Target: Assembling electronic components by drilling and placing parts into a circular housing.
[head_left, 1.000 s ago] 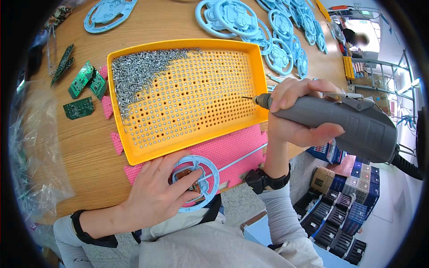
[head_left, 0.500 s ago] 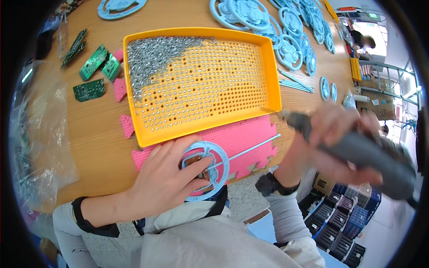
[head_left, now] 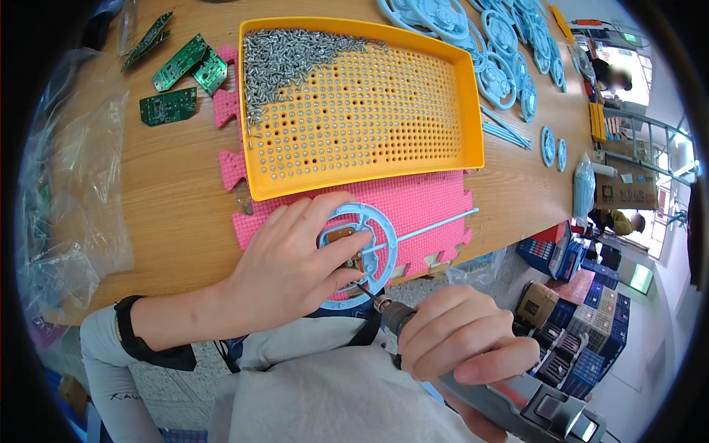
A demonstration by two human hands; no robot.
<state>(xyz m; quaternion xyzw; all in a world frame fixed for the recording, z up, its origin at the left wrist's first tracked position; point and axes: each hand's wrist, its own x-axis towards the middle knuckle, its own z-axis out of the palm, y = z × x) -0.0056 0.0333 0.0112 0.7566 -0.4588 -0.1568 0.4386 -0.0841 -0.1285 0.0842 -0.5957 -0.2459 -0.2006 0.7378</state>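
A light blue plastic wheel (head_left: 391, 258), like a toy steering wheel, lies on the pink foam mat (head_left: 436, 198) at the table's near edge. A thin light blue rod (head_left: 443, 222) extends from it to the right. My left hand (head_left: 277, 262) presses and grips the wheel, thumb and fingers over its middle, partly hiding a small brown board (head_left: 341, 234). My right hand (head_left: 465, 336) is wrapped round a dark grey electric screwdriver (head_left: 513, 406). Its bit points into the wheel's lower part, beside my left thumb; the exact contact at the tip is hard to make out.
Behind the mat stands a yellow perforated tray (head_left: 362, 176) with loose screws (head_left: 277, 66) heaped at its far left. Green circuit boards (head_left: 168, 106) and a clear plastic bag (head_left: 85, 184) lie left. More blue wheels (head_left: 496, 80) and rods (head_left: 506, 131) lie at right.
My right hand has brought the screwdriver from the tray's near right corner down and left to the wheel. My left hand stays on the wheel. The view has shifted slightly.
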